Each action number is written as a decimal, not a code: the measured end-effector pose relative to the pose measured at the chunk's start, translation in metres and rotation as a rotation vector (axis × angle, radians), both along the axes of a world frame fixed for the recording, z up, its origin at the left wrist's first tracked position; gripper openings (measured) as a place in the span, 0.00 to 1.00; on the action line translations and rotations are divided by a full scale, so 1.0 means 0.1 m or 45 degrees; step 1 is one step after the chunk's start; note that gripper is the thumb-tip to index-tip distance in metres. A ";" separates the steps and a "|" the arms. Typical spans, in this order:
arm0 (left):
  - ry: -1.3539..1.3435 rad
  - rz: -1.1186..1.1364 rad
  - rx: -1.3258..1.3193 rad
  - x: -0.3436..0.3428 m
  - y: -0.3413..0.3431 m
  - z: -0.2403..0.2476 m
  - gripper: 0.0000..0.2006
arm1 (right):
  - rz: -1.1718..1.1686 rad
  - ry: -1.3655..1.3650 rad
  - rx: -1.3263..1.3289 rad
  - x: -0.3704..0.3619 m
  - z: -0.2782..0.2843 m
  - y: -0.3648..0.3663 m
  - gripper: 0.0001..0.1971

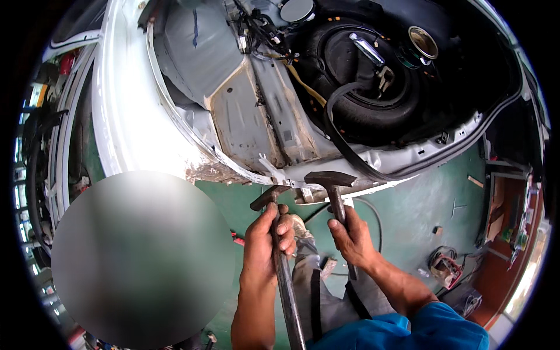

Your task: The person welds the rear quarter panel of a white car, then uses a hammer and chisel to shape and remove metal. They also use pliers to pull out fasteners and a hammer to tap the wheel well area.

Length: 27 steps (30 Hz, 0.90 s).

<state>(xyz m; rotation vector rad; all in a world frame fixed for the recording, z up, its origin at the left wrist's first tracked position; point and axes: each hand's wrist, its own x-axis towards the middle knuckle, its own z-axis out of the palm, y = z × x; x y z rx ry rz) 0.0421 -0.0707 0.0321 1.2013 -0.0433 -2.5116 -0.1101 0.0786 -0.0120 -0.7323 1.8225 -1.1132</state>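
Note:
My left hand (269, 233) is closed around the upper shaft of a long-handled hammer (284, 286), its head just under the torn rear edge of a white car body (125, 111). The shaft runs down past my leg. To its right, my right hand (353, 233) grips a second hammer (331, 179). That hammer's dark, wide head overlaps the car's rear lip in the view; I cannot tell whether it touches. Bent, jagged metal (271, 168) sticks up on the lip beside both heads. Bare grey floor panels (239, 116) with brown seams lie beyond.
A spare wheel (373, 111) sits in the dark trunk well, with a loose black rubber seal (344, 146) draped over the lip. Wiring (256, 29) bunches at the far side. A red-and-grey machine (446, 267) stands on the green floor at right. A large blurred circle hides the lower left.

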 end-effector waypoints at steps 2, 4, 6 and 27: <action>-0.018 -0.033 -0.010 -0.02 -0.02 0.03 0.14 | -0.010 0.015 0.073 0.01 0.14 -0.04 0.17; -0.048 -0.052 0.008 -0.01 -0.03 0.04 0.13 | -0.070 -0.009 0.071 0.07 0.22 -0.09 0.16; -0.099 -0.069 0.044 -0.03 -0.04 0.11 0.13 | -0.083 0.044 0.022 0.12 0.28 -0.15 0.16; -0.090 -0.464 0.172 -0.01 -0.36 0.09 0.12 | -0.207 0.251 0.348 0.36 0.68 -0.27 0.19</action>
